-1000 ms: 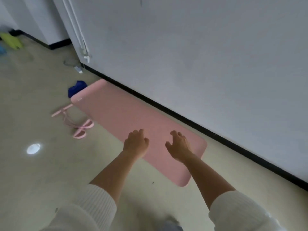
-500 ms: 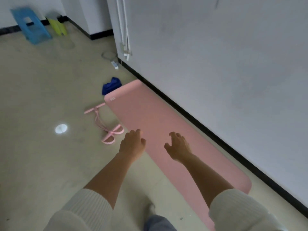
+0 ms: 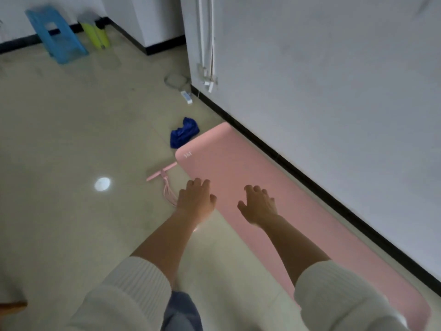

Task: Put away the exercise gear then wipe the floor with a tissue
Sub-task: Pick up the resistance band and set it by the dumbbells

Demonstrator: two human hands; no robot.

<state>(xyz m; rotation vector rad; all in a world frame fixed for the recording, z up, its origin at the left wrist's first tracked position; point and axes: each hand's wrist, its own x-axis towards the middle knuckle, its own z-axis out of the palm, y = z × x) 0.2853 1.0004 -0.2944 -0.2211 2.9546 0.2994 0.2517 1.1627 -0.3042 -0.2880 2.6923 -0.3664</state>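
**Over the mat (image 3: 241, 161), both hands free**

Along the wall, the pink mat lies flat and unrolled, its long edge just beside the black skirting (image 3: 298, 168). Your left hand (image 3: 195, 201) is over the mat's left edge, fingers loosely bent, gripping nothing. Your right hand (image 3: 259, 206) is over the mat's middle, fingers spread and slightly curled, also gripping nothing. This view does not show whether either hand touches the mat.

The mat's near end runs back past your right sleeve (image 3: 338, 297) toward the bottom corner. Its far end, marked with a small white logo (image 3: 188, 154), lies ahead of your fingertips.

Just left of your left hand, a pink band (image 3: 162, 173) lies on the floor (image 3: 71, 223). Its bar reaches the mat's far corner and its cords are partly hidden behind your hand. A crumpled blue cloth (image 3: 183, 132) sits just beside that far end. Well apart, by the back wall, stand a blue stool (image 3: 57, 37) and a yellow-green object (image 3: 96, 35).
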